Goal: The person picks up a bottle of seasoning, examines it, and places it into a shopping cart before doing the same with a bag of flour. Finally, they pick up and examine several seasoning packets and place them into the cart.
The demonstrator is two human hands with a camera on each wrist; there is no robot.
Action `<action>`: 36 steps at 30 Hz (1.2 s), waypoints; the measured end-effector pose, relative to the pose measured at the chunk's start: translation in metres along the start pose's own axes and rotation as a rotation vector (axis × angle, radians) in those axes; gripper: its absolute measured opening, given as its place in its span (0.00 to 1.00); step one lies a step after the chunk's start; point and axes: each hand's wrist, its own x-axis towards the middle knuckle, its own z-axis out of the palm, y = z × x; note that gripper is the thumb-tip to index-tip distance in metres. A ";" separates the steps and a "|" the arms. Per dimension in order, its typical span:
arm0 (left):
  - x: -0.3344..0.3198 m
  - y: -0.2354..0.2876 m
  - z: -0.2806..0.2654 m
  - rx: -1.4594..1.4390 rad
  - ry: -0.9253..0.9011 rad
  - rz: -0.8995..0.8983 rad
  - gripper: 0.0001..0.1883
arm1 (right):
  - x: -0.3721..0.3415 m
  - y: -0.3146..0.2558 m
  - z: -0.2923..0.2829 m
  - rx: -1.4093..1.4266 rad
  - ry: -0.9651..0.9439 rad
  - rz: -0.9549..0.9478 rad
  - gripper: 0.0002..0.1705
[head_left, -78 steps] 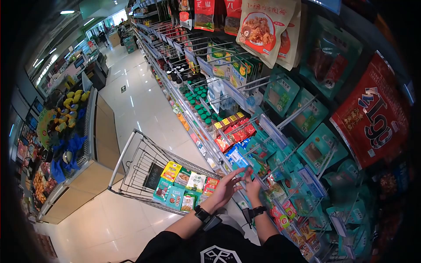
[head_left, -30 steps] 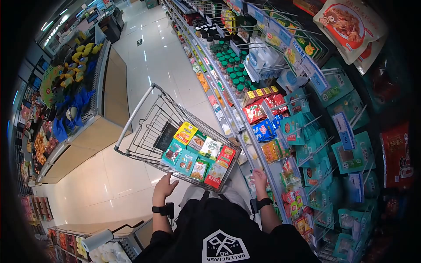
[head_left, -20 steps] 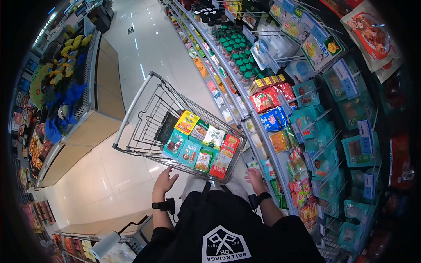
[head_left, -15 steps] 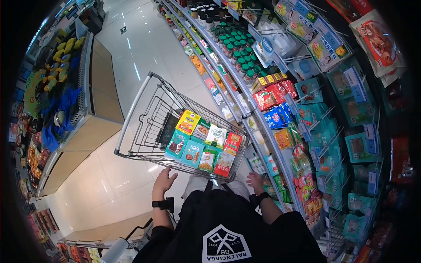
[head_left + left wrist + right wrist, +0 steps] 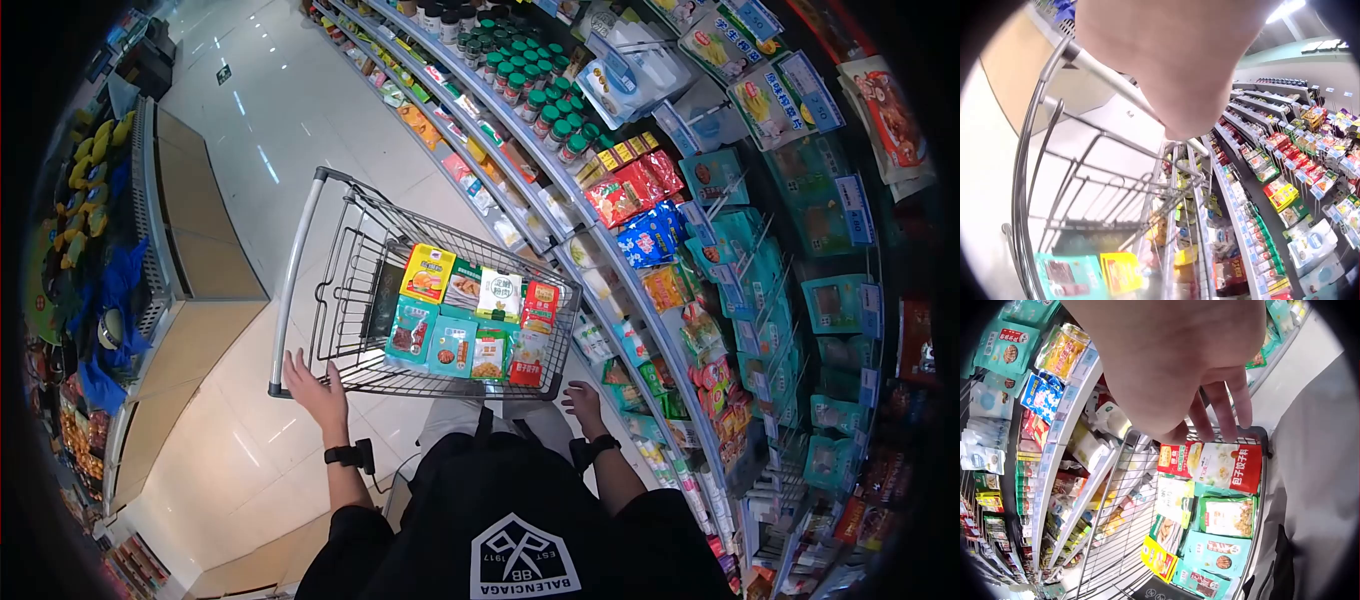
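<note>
A wire shopping cart [image 5: 335,375] stands just in front of the person, with several flat food packets inside: a yellow packet [image 5: 428,273], teal pouches [image 5: 410,328], a white packet [image 5: 499,297] and red ones [image 5: 540,303]. The left hand [image 5: 318,393] is at the near end of the cart's handle bar [image 5: 297,280], fingers extended; in the left wrist view the palm's base [image 5: 1172,69] covers part of that bar. Beside the cart's near right corner, the right hand [image 5: 583,404] hangs with loose, spread fingers and holds nothing. In the right wrist view its fingers [image 5: 1229,409] overlap the basket rim.
A long shelf [image 5: 600,235] with hanging pouches, green-capped jars [image 5: 545,100] and bagged goods runs along the right, close to the cart. On the left stands a wood-sided produce counter [image 5: 205,200]. Tiled floor [image 5: 235,110] stretches ahead between them.
The hands were together near the shelf, then came apart. The left hand has since reached forward and left to the handle's end. The right hand stays low by the cart; the view has turned.
</note>
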 end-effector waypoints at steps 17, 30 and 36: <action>0.123 -0.123 0.004 -0.486 -0.727 -0.492 0.23 | 0.046 -0.006 0.087 -0.188 -0.120 -0.024 0.19; 0.128 -0.120 0.005 -0.531 -0.689 -0.428 0.23 | 0.185 0.103 0.266 -0.450 -0.133 -0.114 0.27; 0.130 -0.122 0.010 -0.487 -0.662 -0.432 0.20 | 0.171 0.071 0.340 -0.211 0.155 0.198 0.44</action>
